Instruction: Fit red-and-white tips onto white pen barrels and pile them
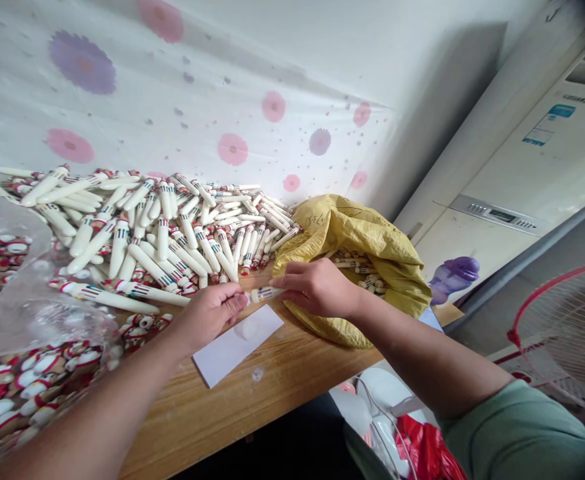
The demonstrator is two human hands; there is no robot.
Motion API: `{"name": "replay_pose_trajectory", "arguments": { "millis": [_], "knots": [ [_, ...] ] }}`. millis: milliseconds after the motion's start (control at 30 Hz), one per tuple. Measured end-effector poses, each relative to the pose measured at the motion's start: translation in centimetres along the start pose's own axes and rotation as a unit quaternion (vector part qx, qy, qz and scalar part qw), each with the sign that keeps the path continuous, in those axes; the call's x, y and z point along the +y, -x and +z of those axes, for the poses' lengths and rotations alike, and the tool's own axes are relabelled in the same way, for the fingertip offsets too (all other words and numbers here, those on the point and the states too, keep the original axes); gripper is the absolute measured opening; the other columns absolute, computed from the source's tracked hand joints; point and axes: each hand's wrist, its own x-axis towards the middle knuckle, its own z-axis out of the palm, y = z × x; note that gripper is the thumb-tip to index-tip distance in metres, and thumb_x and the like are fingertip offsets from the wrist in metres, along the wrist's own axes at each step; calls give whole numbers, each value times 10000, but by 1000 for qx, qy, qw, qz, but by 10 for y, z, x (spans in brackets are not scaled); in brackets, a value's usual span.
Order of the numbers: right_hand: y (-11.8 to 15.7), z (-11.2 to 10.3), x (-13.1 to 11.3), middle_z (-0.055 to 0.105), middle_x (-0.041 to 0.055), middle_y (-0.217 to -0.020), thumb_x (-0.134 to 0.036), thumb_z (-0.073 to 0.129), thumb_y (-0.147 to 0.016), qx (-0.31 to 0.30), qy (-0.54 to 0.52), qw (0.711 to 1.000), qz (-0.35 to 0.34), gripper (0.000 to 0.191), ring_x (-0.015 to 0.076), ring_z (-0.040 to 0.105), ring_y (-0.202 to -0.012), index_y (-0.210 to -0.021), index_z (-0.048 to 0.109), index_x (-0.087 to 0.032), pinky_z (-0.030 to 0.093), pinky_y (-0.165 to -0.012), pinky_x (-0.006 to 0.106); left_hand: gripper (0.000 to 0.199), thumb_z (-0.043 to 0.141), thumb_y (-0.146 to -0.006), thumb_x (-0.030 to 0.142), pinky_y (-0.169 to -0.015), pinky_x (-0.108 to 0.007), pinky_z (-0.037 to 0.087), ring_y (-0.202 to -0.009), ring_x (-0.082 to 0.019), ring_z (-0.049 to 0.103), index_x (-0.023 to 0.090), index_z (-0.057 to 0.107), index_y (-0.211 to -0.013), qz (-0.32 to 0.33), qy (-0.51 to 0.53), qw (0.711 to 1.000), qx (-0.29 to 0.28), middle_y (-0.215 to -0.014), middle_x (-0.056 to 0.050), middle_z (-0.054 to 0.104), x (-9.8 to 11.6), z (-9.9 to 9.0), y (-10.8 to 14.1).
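Observation:
Over the wooden table, my right hand grips the white barrel of a multicolour pen, its slider end pointing left. My left hand is closed in a pinch at that end of the pen; whether a small part sits between those fingers is hidden. Just below the pen lies a white card with a pale blob on it. Behind my hands is a large heap of white multicolour pens, many with red-and-white figure tops.
A yellow woven sack holding more pens stands by my right hand. Clear plastic bags of small red, white and brown figures fill the left side. To the right are a fan, a white cabinet unit and a purple bottle.

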Motion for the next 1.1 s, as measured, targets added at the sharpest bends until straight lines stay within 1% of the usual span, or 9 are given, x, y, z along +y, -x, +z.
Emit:
{"name": "replay_pose_trajectory", "arguments": {
  "millis": [367,500,600,700,767,833,900,933,1100],
  "knots": [
    [-18,13,19,675,98,-856,-284,563,-916,-5,-109,994,-29,277,139,595,-688,-1090,695,-112,436,-618,239,417,575,-784,510,-503,-250,310,-506,-140,416,203,502,-511,49,-59,994,75,-491,14,462,11,-4,-1],
    [-85,12,44,704,103,-889,-278,617,-887,-86,-161,983,11,256,147,620,-740,-1047,701,-96,480,-724,277,329,607,-771,487,-427,-230,228,-444,-98,336,199,527,-635,4,84,964,252,-547,44,448,4,-13,-9],
    [-145,-2,56,665,147,-1090,-349,585,-904,29,-155,983,95,417,180,621,-902,-1242,601,-105,493,-836,342,255,681,-695,399,-423,-198,272,-462,-75,381,192,555,-776,-8,233,916,327,-637,52,497,3,-21,-13],
    [-161,-21,70,560,152,-1300,-312,561,-908,166,-163,968,98,454,194,568,-1103,-1330,532,-148,472,-924,354,226,711,-553,165,-530,-197,435,-571,-85,517,166,573,-732,-38,274,908,314,-677,34,560,5,-24,-14],
    [-136,-30,84,629,115,-1204,-244,537,-900,137,-162,971,108,337,173,604,-1026,-1208,630,-144,485,-889,328,233,653,-506,50,-615,-207,500,-626,-94,577,157,581,-701,-69,302,902,301,-693,22,597,5,-23,-14],
    [-88,-35,101,701,70,-1025,-188,538,-866,-9,-140,978,157,265,145,638,-874,-1063,703,-122,490,-823,293,231,623,-515,9,-656,-222,532,-648,-103,605,153,593,-693,-84,332,894,287,-710,3,631,5,-21,-16],
    [-31,-34,116,724,37,-892,-115,543,-811,-195,-101,947,233,256,126,640,-771,-981,733,-100,474,-757,261,223,634,-554,7,-655,-234,549,-658,-113,612,155,617,-721,-86,351,892,272,-742,-18,663,5,-20,-17],
    [-3,-32,121,723,38,-829,-73,541,-777,-239,-85,932,260,253,127,638,-729,-927,745,-81,463,-720,256,214,648,-579,18,-638,-230,550,-657,-114,607,155,631,-742,-84,354,893,265,-754,-28,673,5,-19,-17],
    [86,-14,128,719,39,-750,-22,672,-583,-339,-28,879,333,252,154,610,-661,-783,750,-155,449,-635,244,142,735,-675,163,-549,-166,503,-677,-116,581,163,685,-808,-72,332,915,217,-763,-39,673,3,-16,-16]
  ]
}}
